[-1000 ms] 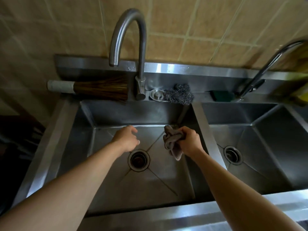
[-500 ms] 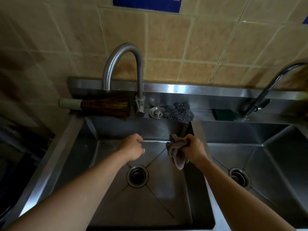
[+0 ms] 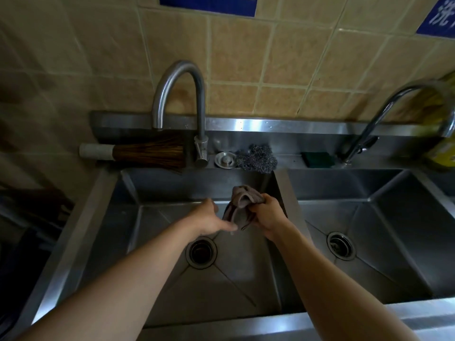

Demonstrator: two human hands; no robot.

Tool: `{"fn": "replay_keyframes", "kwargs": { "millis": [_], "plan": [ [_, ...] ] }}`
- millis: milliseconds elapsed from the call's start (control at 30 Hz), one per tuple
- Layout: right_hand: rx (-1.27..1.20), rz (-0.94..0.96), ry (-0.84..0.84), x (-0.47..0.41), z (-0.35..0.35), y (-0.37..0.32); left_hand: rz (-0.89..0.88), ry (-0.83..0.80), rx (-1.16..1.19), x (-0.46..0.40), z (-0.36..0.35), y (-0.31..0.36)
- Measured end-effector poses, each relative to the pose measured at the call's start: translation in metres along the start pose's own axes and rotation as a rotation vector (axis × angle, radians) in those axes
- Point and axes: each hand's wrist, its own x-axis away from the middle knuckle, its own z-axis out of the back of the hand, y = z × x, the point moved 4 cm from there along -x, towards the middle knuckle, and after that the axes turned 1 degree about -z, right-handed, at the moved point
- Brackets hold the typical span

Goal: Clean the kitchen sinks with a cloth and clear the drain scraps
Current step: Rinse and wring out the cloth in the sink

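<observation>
The blue signs on the tiled wall are cut off at the top, and the right faucet [image 3: 394,114] blurs at its far curve beside something yellow I can't make out. Over the left sink [image 3: 118,232], the right hand [image 3: 267,215] grips a bunched grey cloth [image 3: 242,205], fingers curled round it. The left hand [image 3: 209,220] reaches in, fingers loosely extended, thumb touching the cloth's hanging edge. The left drain [image 3: 200,252] sits just below. On the far ledge lie a brush [image 3: 147,155], a sink plug [image 3: 224,159], steel wool [image 3: 257,157] and a green sponge [image 3: 317,158].
</observation>
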Motion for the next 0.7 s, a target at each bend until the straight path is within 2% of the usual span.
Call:
{"fn": "replay_keyframes", "kwargs": {
  "millis": [133,233,333,467,567,700],
  "plan": [
    [-0.152,-0.030,-0.021,0.015,-0.020,-0.004,0.052,-0.040,0.272,0.005,-0.003,-0.010],
    [-0.170,-0.056,-0.085,0.025,-0.030,-0.002,0.040,0.117,0.421,0.002,0.006,-0.020],
    [-0.174,-0.051,-0.136,0.032,-0.035,0.004,0.004,0.169,0.376,0.001,0.016,-0.031],
    [-0.274,-0.062,-0.317,0.044,-0.043,0.007,-0.112,0.183,0.215,0.004,0.024,-0.036],
    [-0.232,-0.038,-0.227,0.041,-0.043,0.008,-0.186,0.201,0.158,0.009,0.027,-0.034],
    [-0.206,-0.073,-0.110,0.042,-0.036,0.007,-0.162,0.289,0.183,0.012,0.041,-0.040]
  ]
}}
